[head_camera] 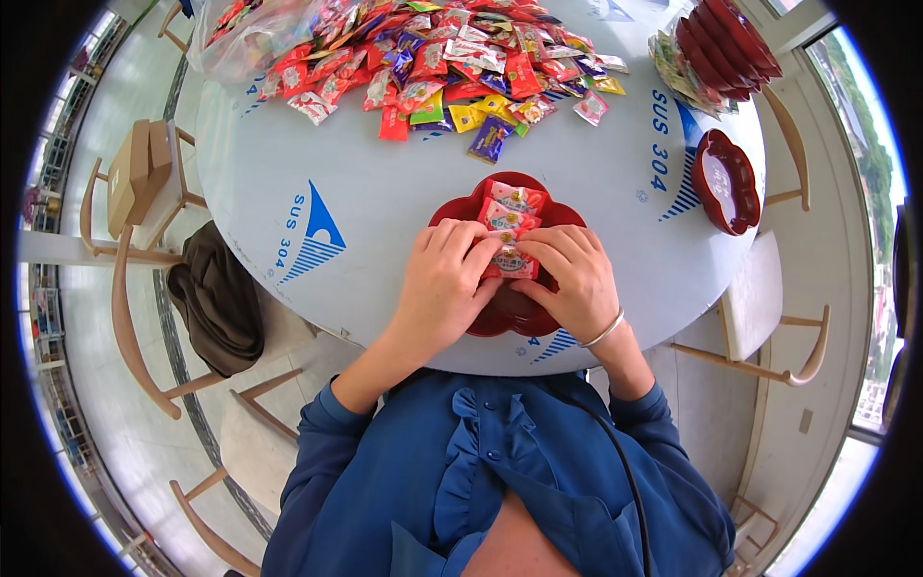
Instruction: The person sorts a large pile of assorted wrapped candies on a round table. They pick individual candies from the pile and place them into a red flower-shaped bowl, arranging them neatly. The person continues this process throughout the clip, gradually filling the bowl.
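Note:
A dark red flower-shaped bowl stands before me near the table's front edge. Several red and pink wrapped sweets lie in it in an overlapping row running away from me. My left hand reaches over the bowl's left side, thumb and fingertips at the left edge of the nearer sweets. From the right, my right hand, with a silver bangle at the wrist, has its fingertips on the same sweets. Both hands pinch the nearer packets between them. The undersides of the fingers are hidden.
A large heap of wrapped sweets spreads over the far side of the round table, beside a clear plastic bag. Stacked red bowls stand far right, next to flat packets. Another red bowl lies nearer. Wooden chairs surround the table.

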{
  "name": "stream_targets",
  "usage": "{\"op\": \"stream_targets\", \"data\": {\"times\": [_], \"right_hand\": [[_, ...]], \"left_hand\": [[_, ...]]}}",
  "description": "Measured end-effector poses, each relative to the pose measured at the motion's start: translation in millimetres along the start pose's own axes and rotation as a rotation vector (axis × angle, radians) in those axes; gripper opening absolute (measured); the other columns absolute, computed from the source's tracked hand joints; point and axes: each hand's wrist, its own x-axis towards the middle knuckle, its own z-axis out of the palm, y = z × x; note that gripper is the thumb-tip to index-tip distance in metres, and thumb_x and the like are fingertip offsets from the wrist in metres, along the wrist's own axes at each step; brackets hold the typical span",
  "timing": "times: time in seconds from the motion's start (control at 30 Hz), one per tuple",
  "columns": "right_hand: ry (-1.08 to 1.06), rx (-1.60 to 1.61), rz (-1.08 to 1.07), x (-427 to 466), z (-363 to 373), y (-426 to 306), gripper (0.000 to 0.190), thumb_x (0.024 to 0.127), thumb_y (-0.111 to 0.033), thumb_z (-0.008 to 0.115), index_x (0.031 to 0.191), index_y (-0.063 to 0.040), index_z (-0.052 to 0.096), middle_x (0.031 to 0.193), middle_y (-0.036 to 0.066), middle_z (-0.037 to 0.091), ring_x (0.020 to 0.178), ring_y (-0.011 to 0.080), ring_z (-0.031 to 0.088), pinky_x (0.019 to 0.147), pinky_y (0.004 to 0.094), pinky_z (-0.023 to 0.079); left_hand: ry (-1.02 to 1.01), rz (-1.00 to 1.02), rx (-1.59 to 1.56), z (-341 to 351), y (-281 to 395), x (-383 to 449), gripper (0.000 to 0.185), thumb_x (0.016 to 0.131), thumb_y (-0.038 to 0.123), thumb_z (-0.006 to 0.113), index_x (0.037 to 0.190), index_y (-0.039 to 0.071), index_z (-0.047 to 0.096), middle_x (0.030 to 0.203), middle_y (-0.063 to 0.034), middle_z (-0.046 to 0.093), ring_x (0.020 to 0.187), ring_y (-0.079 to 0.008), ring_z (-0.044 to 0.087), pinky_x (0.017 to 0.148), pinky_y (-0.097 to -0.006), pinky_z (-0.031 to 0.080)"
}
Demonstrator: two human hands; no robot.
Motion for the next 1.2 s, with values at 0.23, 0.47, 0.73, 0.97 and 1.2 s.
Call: {"op": "stream_targets", "data": {"times": [0.23, 0.47, 0.73, 0.97, 1.2], "right_hand": [[-0.023, 0.012, 0.047, -0.7, 3.0, 2.0, 0.042, 0.069, -0.010, 0.088, 0.106, -0.007, 0.070, 0.112, 0.008, 0.067, 0.103, 0.0293, 0.064, 0.091, 0.0423, 0.052], [-0.004, -0.057, 0.011, 3.9, 3.2, 2.1, 0.040, 0.071, -0.011, 0.087, 0.106, -0.007, 0.070, 0.113, 0.008, 0.066, 0.104, 0.0291, 0.064, 0.091, 0.0416, 0.052], [-0.035, -0.063, 0.030, 4.4, 2.2, 0.6, 0.038, 0.073, -0.011, 0.086, 0.107, -0.007, 0.071, 0.113, 0.008, 0.065, 0.105, 0.0287, 0.064, 0.092, 0.0421, 0.052], [-0.061, -0.049, 0.028, 6.1, -1.0, -1.0, 0.037, 0.073, -0.012, 0.086, 0.107, -0.007, 0.071, 0.113, 0.008, 0.066, 0.106, 0.0286, 0.063, 0.093, 0.0425, 0.052], [-0.079, -0.043, 0.003, 8.5, 0.3, 3.2, 0.040, 0.071, -0.013, 0.087, 0.107, -0.007, 0.072, 0.112, 0.008, 0.067, 0.105, 0.0298, 0.064, 0.093, 0.0428, 0.052]], "left_hand": [[-0.038, -0.070, -0.030, -0.7, 3.6, 1.5, 0.049, 0.070, 0.006, 0.088, 0.115, 0.005, 0.070, 0.115, -0.0051, 0.062, 0.113, -0.0265, 0.057, 0.093, -0.0411, 0.046], [-0.036, -0.051, 0.026, -0.2, 5.0, 4.9, 0.050, 0.071, 0.005, 0.086, 0.118, 0.004, 0.069, 0.117, -0.0065, 0.061, 0.113, -0.0270, 0.057, 0.094, -0.0417, 0.046], [-0.052, -0.027, 0.111, -1.6, 6.3, 3.6, 0.053, 0.072, 0.008, 0.087, 0.121, 0.004, 0.069, 0.118, -0.0062, 0.060, 0.113, -0.0262, 0.057, 0.091, -0.0402, 0.046], [-0.068, -0.031, 0.110, -2.8, 7.5, 2.2, 0.053, 0.072, 0.008, 0.086, 0.122, 0.004, 0.069, 0.120, -0.0066, 0.060, 0.115, -0.0264, 0.057, 0.093, -0.0404, 0.046], [-0.085, -0.019, 0.085, -4.8, 7.0, 3.3, 0.053, 0.073, 0.008, 0.086, 0.123, 0.003, 0.069, 0.122, -0.0073, 0.060, 0.115, -0.0262, 0.057, 0.094, -0.0403, 0.046]]}}
